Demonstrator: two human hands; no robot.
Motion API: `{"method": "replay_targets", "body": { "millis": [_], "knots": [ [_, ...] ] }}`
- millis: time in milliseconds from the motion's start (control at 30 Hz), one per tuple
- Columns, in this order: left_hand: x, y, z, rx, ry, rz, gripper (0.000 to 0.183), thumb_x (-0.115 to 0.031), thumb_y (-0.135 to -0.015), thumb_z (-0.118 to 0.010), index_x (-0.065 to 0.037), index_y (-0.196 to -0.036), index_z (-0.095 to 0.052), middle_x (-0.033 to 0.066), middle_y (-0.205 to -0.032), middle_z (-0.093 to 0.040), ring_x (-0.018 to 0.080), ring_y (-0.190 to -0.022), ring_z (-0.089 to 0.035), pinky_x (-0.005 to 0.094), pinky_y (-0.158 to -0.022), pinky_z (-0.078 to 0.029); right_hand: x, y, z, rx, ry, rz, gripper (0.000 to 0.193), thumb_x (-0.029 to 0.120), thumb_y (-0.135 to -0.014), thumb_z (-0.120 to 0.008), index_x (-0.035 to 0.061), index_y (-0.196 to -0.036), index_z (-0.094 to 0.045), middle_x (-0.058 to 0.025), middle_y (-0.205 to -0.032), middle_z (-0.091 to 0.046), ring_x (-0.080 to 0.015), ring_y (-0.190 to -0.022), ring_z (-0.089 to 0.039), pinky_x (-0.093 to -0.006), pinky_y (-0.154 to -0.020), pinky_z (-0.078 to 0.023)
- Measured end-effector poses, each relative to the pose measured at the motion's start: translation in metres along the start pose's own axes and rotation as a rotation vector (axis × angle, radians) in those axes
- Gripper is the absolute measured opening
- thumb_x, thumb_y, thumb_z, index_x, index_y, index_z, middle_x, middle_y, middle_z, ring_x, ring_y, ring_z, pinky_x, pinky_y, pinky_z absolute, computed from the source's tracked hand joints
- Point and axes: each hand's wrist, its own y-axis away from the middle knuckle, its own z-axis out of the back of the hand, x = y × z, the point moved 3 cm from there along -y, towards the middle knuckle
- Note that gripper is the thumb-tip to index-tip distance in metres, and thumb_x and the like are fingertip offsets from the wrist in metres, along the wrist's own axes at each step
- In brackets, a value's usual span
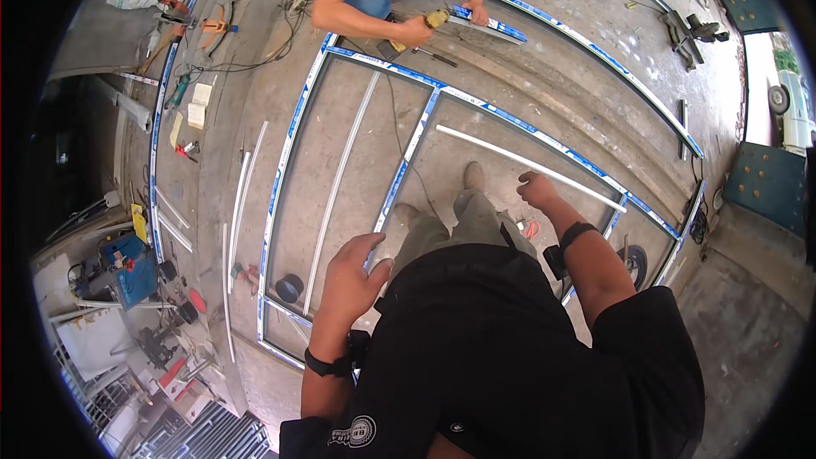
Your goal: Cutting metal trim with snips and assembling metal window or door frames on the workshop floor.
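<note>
My left hand is held over the left part of a large metal window frame covered in blue-and-white protective film. Its thumb stands apart from the fingers, and it holds nothing. My right hand hovers near a loose white strip that slants inside the frame. The fingers there are curled in, with nothing showing between them. I stand inside the frame, a film-covered crossbar left of my feet. Another long white strip lies farther left within the frame.
A co-worker crouches at the far side, holding a yellowish power tool against a short film-covered bar. Cables and orange-handled tools lie at left. Loose white strips lie beside the frame. A black-rimmed wheel is at right.
</note>
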Motion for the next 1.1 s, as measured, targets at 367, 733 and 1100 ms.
{"method": "replay_targets", "body": {
  "millis": [367,733,1100],
  "knots": [
    [-0.006,-0.003,-0.005,0.007,-0.015,-0.008,0.038,-0.011,-0.074,-0.065,-0.002,-0.11,-0.058,0.0161,-0.108,-0.06,0.0304,-0.096,-0.06,0.0361,-0.081,-0.048,-0.002,-0.003,0.0,-0.054,0.062,0.076,0.042,0.017,-0.071,-0.058,0.0015,-0.11,-0.061,-0.0142,-0.075,-0.067,-0.0231,-0.07,-0.066,-0.0347,-0.07,-0.051],
    [-0.006,-0.002,-0.003,-0.017,-0.025,-0.007,0.037,-0.012,-0.074,-0.065,-0.002,-0.109,-0.059,0.0169,-0.106,-0.061,0.031,-0.095,-0.06,0.036,-0.082,-0.048,0.002,-0.006,0.004,0.014,0.003,0.011,0.043,0.024,-0.07,-0.061,0.0052,-0.109,-0.062,-0.0214,-0.106,-0.062,-0.035,-0.1,-0.059,-0.0402,-0.089,-0.046],
    [-0.001,0.001,-0.002,-0.031,-0.015,-0.007,0.036,-0.012,-0.074,-0.065,-0.003,-0.109,-0.059,0.0168,-0.105,-0.061,0.0321,-0.095,-0.06,0.0368,-0.081,-0.048,0.009,-0.007,0.004,0.016,0.019,0.023,0.043,0.023,-0.071,-0.062,0.0055,-0.11,-0.062,-0.0215,-0.106,-0.062,-0.0349,-0.101,-0.059,-0.0399,-0.089,-0.046]
  ]
}}
